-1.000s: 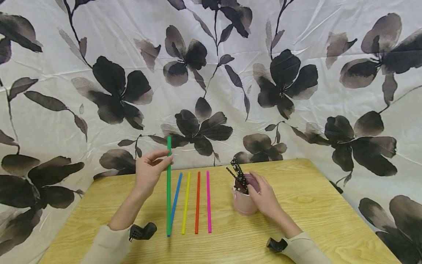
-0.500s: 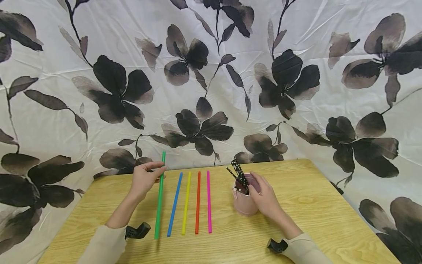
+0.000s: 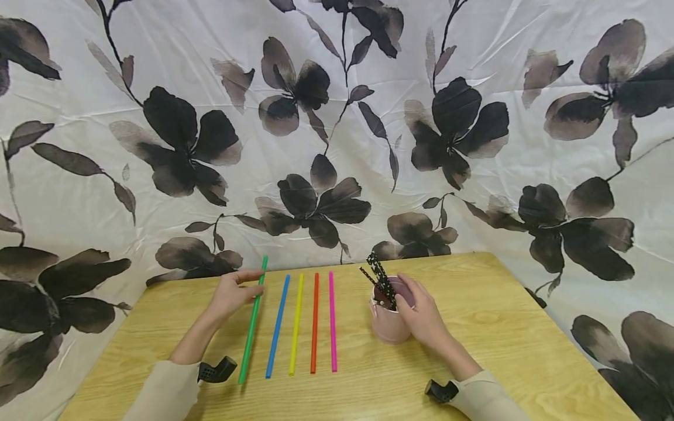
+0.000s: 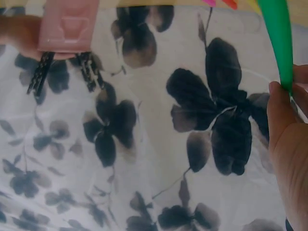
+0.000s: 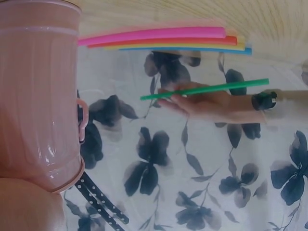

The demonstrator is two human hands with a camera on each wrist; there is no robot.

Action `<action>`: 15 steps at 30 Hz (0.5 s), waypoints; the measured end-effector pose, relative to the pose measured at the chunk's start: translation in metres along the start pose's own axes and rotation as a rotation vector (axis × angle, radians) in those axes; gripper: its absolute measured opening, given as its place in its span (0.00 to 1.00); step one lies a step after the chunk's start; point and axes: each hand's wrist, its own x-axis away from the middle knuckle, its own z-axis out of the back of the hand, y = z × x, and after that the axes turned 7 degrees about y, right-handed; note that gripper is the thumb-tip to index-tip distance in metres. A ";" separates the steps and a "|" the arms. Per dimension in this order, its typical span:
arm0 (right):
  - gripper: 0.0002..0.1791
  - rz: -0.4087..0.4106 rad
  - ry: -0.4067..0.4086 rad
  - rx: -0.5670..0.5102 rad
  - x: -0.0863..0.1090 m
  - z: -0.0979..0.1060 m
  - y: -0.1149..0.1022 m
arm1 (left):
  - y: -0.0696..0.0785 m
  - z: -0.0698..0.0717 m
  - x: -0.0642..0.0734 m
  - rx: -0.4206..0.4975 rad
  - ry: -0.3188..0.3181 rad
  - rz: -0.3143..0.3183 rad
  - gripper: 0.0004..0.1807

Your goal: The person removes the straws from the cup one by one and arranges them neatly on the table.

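Note:
My left hand pinches a green straw near its far end, between thumb and fingers. In the right wrist view the green straw is raised off the table. To its right, a blue straw, a yellow straw, a red straw and a magenta straw lie side by side. My right hand grips a small pink bucket at its right side, thumb at the rim. A black handle with white dots sticks up from the bucket. The bucket's inside is mostly hidden.
The things rest on a light wooden table. Behind it hangs a white cloth with dark flowers. Black wrist devices sit at the left sleeve and the right sleeve.
My left hand has carried the green straw left, away from above the blue straw, and lowered it. The straw now slants more. My right hand stays on the bucket.

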 end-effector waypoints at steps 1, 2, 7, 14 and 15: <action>0.26 0.004 0.003 -0.002 -0.001 0.000 0.000 | -0.004 -0.001 -0.001 -0.003 0.001 -0.001 0.23; 0.26 0.004 0.007 -0.002 -0.001 -0.001 0.000 | -0.007 -0.002 -0.003 -0.009 0.008 0.000 0.24; 0.27 -0.004 0.011 -0.006 0.000 -0.001 0.000 | -0.026 -0.006 -0.010 -0.045 0.046 0.019 0.23; 0.26 -0.007 0.004 -0.005 0.000 0.000 -0.004 | -0.038 -0.012 -0.012 -0.046 0.060 0.086 0.21; 0.26 -0.006 0.006 -0.008 -0.001 0.000 -0.005 | -0.038 -0.013 -0.012 -0.045 0.061 0.086 0.21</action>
